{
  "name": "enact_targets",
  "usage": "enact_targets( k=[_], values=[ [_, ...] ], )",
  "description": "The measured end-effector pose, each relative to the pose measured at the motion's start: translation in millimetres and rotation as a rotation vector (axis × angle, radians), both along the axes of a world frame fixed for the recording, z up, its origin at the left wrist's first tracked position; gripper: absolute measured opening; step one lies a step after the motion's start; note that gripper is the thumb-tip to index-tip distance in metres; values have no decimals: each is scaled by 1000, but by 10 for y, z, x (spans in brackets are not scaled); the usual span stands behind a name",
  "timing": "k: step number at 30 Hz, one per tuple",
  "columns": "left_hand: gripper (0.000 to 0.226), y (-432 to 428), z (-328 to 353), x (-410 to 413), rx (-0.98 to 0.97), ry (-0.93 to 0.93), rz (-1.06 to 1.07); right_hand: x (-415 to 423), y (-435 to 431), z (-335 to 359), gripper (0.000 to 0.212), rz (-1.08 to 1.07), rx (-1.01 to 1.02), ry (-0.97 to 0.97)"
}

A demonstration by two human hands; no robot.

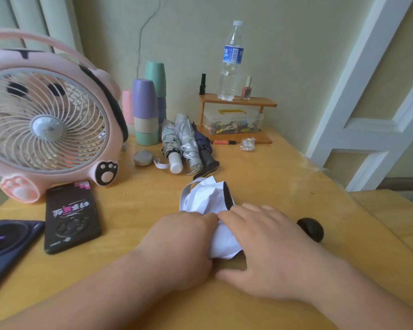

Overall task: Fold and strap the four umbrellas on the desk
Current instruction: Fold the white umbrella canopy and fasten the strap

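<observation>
On the desk (272, 163), at lower centre, the left hand (184, 241) grips the white umbrella (205, 198), which sticks out above both hands. The right hand (267, 248) presses flat on it. Three folded umbrellas (188, 139) lie upper centre.

Pale green wall (284, 32) w/ crack, white door frame (367, 67), wooden desk (284, 177).

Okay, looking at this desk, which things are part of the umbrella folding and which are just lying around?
Job: white umbrella under the left hand and right hand; patterned umbrella, silver umbrella, dark umbrella behind it.
Lying about: pink fan, black phone, blue phone, stacked cups, water bottle, clear box, round tin.
</observation>
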State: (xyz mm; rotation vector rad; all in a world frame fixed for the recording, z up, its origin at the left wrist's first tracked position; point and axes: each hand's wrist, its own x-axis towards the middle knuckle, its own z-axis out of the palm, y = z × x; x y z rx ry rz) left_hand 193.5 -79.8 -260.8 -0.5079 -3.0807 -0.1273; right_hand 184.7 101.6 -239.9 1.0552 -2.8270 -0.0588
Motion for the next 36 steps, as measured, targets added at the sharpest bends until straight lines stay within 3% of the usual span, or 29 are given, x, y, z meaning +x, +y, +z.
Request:
enact_targets(
  k=[2,4,6,9,12,15,18,20,21,24,27,30,32,36],
  values=[
    [15,32,126,8,-58,-37,22,23,-101,0,28,-13,52,66],
    [17,72,322,19,-172,-58,-2,-12,-168,71,20,-109,48,-29],
    [20,103,606,-7,-275,-13,-30,-130,-174,293,13,-202,9,-224],
    [28,167,1013,-88,-433,122,-98,-333,-93,696,27,-226,-146,-595],
    [33,274,1199,-122,-463,49,-64,-410,-26,938,16,-155,-176,-810],
    [34,293,1243,-190,-325,-164,7,-340,-74,940,23,-154,-81,-563],
    [32,116,1283,-270,162,-623,78,-188,-111,827,26,-124,1,50],
    [37,60,1326,-201,278,-705,-7,-146,-63,778,26,-101,-100,120],
    [39,63,1345,-161,304,-630,-16,-149,-21,779,26,-113,-133,69],
    [49,75,1420,-29,352,-140,34,-188,75,773,17,-119,-236,-66],
    [49,90,1391,121,508,185,84,-189,74,716,18,-119,-532,-162],
    [46,104,1294,186,549,259,44,-135,-10,661,46,-4,-676,-371],
    [46,65,1266,195,554,190,9,-55,10,631,58,-3,-723,-420],
    [40,-83,1212,177,811,43,53,101,156,620,54,-69,-662,-397]
  ],
)
